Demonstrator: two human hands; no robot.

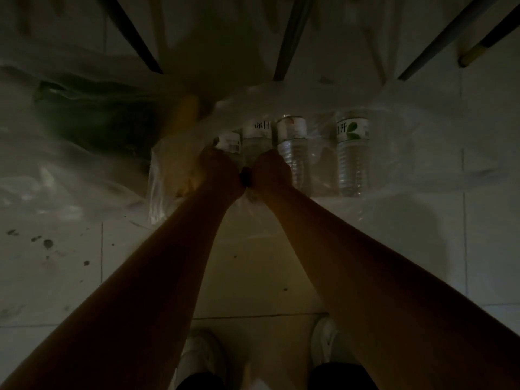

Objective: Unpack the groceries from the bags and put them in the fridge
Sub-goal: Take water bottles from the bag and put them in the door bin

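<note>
White shoes point(323, 342) nearest; beyond, left hand point(222, 171) and right hand point(271, 170) clenched together on one water bottle point(254, 144) in the bag point(408, 153); to be drawn out squarely, film kept clear.

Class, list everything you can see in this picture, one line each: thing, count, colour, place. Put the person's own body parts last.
Water bottles: four showing, clear with white labels, lying in a row inside the middle bag.
Middle bag: one, clear plastic, on the floor ahead of the hands.
Left bag: one, clear plastic, on the floor at left, dark green contents too dim to identify.
Yellow item: one, between the two bags; cannot tell what it is.
Chair legs: several, dark, along the top.
Floor: pale tiles, dark spots at left.
Shoes: two, white, bottom centre.
Left hand: one, closed, at the bottles.
Right hand: one, closed, beside the left.
</note>
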